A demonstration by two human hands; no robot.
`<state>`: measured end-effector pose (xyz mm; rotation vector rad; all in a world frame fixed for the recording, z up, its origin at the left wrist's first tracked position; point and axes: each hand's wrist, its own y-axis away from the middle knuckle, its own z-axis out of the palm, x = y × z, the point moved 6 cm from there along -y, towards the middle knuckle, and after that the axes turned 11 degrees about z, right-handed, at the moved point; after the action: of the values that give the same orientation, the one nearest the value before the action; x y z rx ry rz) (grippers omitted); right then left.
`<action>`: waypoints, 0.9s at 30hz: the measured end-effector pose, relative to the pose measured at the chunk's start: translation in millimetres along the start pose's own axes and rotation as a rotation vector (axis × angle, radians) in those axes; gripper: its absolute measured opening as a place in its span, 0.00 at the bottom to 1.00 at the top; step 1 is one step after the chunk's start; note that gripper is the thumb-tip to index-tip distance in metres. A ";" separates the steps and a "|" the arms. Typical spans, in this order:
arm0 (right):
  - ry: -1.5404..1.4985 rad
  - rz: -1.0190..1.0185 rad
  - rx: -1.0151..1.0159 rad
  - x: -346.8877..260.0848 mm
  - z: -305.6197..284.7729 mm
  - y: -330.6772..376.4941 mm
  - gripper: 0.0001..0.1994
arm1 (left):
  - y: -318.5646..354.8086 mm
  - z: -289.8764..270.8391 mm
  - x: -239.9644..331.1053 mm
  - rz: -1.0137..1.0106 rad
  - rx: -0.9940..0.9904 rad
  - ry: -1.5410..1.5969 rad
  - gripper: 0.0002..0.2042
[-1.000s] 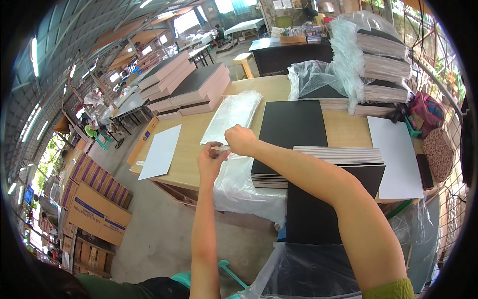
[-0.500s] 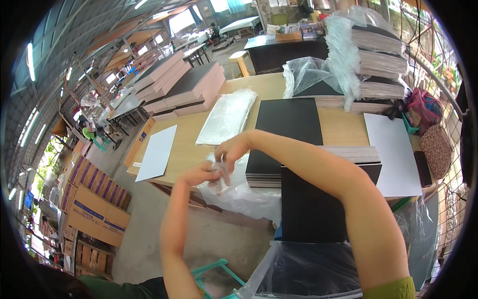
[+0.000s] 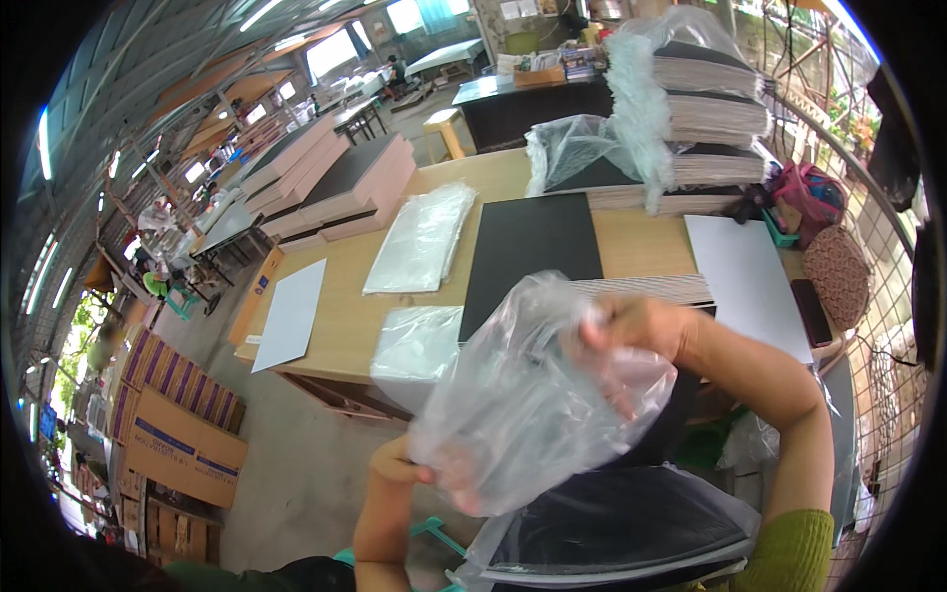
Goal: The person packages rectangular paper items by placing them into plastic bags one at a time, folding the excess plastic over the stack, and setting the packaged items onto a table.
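Clear bag [image 3: 528, 395] between 2 hands [image 3: 646, 328]

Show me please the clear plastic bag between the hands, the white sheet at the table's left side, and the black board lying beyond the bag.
Clear plastic bag [image 3: 523, 395]: head view, middle of its crumpled film.
White sheet [image 3: 290, 316]: head view, middle of its face.
Black board [image 3: 533, 237]: head view, uncovered top surface.

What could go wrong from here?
The clear plastic bag held between the left hand and right hand might tear if pulled hard. Its loose film could catch the black boards beyond it. The flat clear bags overhanging the front edge of the table may slide off.
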<state>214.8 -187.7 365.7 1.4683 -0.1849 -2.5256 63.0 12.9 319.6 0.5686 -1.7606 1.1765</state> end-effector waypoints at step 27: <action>-0.452 -0.749 0.221 172.0 -20.3 139.5 0.15 | -59.2 40.8 -76.1 0.212 -0.022 1.188 0.21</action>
<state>166.8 -365.2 240.6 1.1442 0.0339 -3.5307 126.9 -57.5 275.9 -0.3355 -0.7945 1.2330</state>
